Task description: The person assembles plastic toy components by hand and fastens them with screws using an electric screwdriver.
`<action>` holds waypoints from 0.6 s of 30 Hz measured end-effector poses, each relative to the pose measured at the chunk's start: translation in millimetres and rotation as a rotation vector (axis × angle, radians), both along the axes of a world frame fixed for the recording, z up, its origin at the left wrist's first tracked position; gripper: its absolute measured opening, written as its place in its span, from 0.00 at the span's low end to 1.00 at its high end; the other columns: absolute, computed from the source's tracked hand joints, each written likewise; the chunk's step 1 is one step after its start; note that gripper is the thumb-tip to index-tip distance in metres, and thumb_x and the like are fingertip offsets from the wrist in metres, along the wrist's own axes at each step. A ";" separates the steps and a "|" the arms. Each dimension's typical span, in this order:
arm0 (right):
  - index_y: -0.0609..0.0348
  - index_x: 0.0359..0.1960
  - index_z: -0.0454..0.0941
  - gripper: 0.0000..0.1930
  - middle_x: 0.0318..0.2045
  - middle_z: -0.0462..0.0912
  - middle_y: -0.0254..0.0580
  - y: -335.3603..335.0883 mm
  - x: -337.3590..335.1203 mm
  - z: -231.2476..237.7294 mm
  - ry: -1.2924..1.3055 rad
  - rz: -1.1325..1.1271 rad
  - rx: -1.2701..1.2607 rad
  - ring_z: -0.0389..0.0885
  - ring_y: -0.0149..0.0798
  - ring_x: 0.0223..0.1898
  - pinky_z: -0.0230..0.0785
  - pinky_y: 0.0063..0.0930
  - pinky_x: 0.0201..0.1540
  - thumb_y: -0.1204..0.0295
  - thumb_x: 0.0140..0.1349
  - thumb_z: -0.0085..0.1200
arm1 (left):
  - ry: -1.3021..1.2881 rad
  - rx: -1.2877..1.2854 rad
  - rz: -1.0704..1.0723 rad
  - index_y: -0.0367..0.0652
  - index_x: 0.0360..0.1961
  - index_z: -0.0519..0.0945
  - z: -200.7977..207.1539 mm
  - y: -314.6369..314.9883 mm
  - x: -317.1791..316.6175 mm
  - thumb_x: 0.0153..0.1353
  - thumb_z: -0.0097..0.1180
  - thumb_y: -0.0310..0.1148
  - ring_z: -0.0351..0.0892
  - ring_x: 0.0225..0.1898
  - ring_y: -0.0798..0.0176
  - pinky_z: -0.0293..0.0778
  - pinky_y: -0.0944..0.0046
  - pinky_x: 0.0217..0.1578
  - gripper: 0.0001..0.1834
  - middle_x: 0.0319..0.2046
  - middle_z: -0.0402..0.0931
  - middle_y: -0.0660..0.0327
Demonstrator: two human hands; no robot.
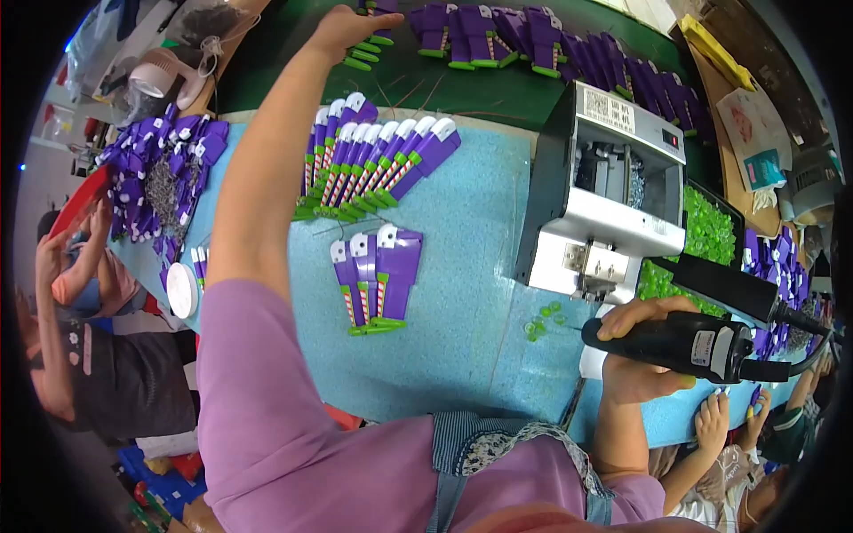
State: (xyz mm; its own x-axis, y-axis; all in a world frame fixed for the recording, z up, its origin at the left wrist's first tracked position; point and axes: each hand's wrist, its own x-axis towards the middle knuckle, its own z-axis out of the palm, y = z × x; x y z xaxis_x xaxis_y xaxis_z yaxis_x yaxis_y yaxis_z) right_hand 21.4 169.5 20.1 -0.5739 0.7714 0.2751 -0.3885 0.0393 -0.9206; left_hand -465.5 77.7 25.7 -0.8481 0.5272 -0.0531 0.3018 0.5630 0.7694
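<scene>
My left hand [348, 30] stretches far out over the green belt, fingers extended and apart, beside a few purple parts with green tips [362, 55]. Whether it touches them is hard to see. My right hand [641, 345] is wrapped round a black electric screwdriver [680, 345], whose thin bit points left toward several small green clear pieces [544, 322] on the blue table. Nearer the middle lie three purple parts [378, 275] with white heads, striped edges and green tips. Behind them is an overlapping row of similar parts [373, 164].
A silver and black box-shaped machine [613, 191] holding small metal pieces stands right of centre. Next to it is a tray of green clear pieces [708, 226]. More purple parts [484, 35] line the green belt [267, 67]. Other people work at both sides; one holds a red tray [82, 202].
</scene>
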 end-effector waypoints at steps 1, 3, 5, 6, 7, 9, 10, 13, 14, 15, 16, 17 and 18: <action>0.62 0.44 0.61 0.46 0.19 0.75 0.45 1.1 0.1 -0.5 0.006 0.006 -0.007 0.74 0.37 0.19 0.71 0.29 0.26 0.26 0.47 0.42 | 0.122 -0.116 0.039 0.35 0.27 0.81 -10.3 12.9 -20.0 0.39 0.71 0.58 0.80 0.28 0.66 0.75 0.65 0.26 0.32 0.25 0.79 0.57; 0.59 0.47 0.62 0.45 0.20 0.73 0.44 -0.5 0.8 -1.1 -0.012 0.041 -0.007 0.73 0.38 0.20 0.67 0.28 0.27 0.26 0.48 0.42 | 0.349 -0.244 0.117 0.31 0.28 0.81 -33.6 13.4 -63.9 0.33 0.69 0.66 0.81 0.29 0.58 0.76 0.62 0.31 0.41 0.28 0.81 0.53; 0.59 0.46 0.62 0.45 0.20 0.73 0.44 0.2 0.5 -0.4 -0.023 0.013 0.023 0.73 0.37 0.20 0.68 0.28 0.27 0.26 0.48 0.42 | 0.313 -0.357 0.139 0.27 0.40 0.78 -43.7 39.1 -71.5 0.35 0.68 0.66 0.81 0.39 0.54 0.75 0.59 0.40 0.48 0.36 0.80 0.47; 0.60 0.46 0.62 0.45 0.20 0.73 0.43 -0.1 0.0 -0.4 -0.022 0.003 0.043 0.72 0.37 0.20 0.68 0.28 0.27 0.26 0.48 0.42 | 0.531 -0.259 0.173 0.30 0.57 0.65 -60.0 47.8 -61.1 0.41 0.64 0.65 0.76 0.51 0.49 0.70 0.57 0.51 0.54 0.47 0.75 0.42; 0.60 0.45 0.63 0.45 0.20 0.72 0.43 -0.8 0.4 0.2 -0.030 -0.010 0.079 0.72 0.37 0.20 0.68 0.28 0.28 0.26 0.48 0.42 | 0.463 -0.316 0.045 0.35 0.62 0.58 -61.4 49.5 -58.9 0.46 0.62 0.63 0.73 0.54 0.47 0.67 0.57 0.54 0.53 0.51 0.73 0.43; 0.60 0.45 0.63 0.45 0.20 0.72 0.43 -4.7 -0.4 0.3 -0.032 -0.019 0.083 0.73 0.37 0.20 0.68 0.28 0.28 0.26 0.47 0.42 | 0.451 -0.398 -0.029 0.49 0.66 0.57 -64.7 47.7 -50.3 0.57 0.55 0.54 0.71 0.54 0.43 0.66 0.56 0.55 0.40 0.53 0.71 0.45; 0.60 0.44 0.64 0.45 0.21 0.72 0.44 -4.9 0.3 -0.5 -0.018 0.008 0.079 0.73 0.37 0.22 0.68 0.28 0.29 0.26 0.47 0.42 | 0.454 -0.404 -0.018 0.49 0.66 0.57 -61.6 37.8 -48.9 0.57 0.55 0.54 0.71 0.54 0.43 0.66 0.56 0.55 0.40 0.53 0.71 0.45; 0.64 0.44 0.65 0.47 0.24 0.77 0.45 -6.3 -0.5 0.3 -0.014 0.033 0.042 0.77 0.38 0.25 0.71 0.31 0.38 0.26 0.43 0.48 | 0.662 -0.016 -0.070 0.44 0.51 0.76 -32.8 -8.2 -30.7 0.61 0.53 0.44 0.78 0.47 0.52 0.70 0.59 0.49 0.21 0.45 0.78 0.49; 0.64 0.44 0.65 0.48 0.24 0.77 0.45 -5.3 -0.6 -1.1 -0.025 0.012 0.054 0.77 0.38 0.26 0.71 0.31 0.38 0.26 0.43 0.47 | 0.594 0.038 -0.032 0.42 0.48 0.78 -8.8 -15.1 3.7 0.62 0.53 0.42 0.79 0.43 0.57 0.71 0.63 0.46 0.18 0.42 0.79 0.52; 0.64 0.44 0.66 0.48 0.25 0.77 0.46 -1.5 3.1 -2.2 -0.041 -0.027 0.064 0.77 0.38 0.26 0.71 0.31 0.37 0.25 0.43 0.47 | 0.520 0.094 -0.013 0.40 0.44 0.80 11.8 -11.7 45.7 0.62 0.53 0.40 0.80 0.40 0.62 0.72 0.66 0.43 0.16 0.39 0.81 0.55; 0.65 0.44 0.66 0.49 0.25 0.77 0.46 -1.7 4.3 -5.2 -0.015 -0.025 0.050 0.77 0.39 0.26 0.70 0.31 0.38 0.25 0.42 0.46 | 0.550 0.115 -0.050 0.39 0.42 0.80 24.2 -31.6 78.6 0.62 0.54 0.38 0.80 0.38 0.65 0.72 0.69 0.42 0.14 0.37 0.81 0.57; 0.65 0.44 0.66 0.49 0.26 0.76 0.47 -1.4 7.5 -4.3 -0.030 -0.032 0.074 0.77 0.39 0.26 0.70 0.31 0.38 0.24 0.42 0.46 | 0.580 0.144 -0.089 0.37 0.39 0.81 36.0 -51.3 112.1 0.62 0.54 0.36 0.79 0.36 0.69 0.72 0.71 0.40 0.12 0.34 0.81 0.58; 0.65 0.45 0.65 0.49 0.26 0.76 0.46 -0.8 7.4 -7.0 -0.039 -0.026 0.063 0.77 0.39 0.27 0.70 0.32 0.39 0.25 0.42 0.46 | 0.430 0.241 -0.109 0.40 0.36 0.81 39.9 -69.6 152.2 0.56 0.59 0.37 0.80 0.32 0.62 0.73 0.67 0.37 0.12 0.29 0.81 0.59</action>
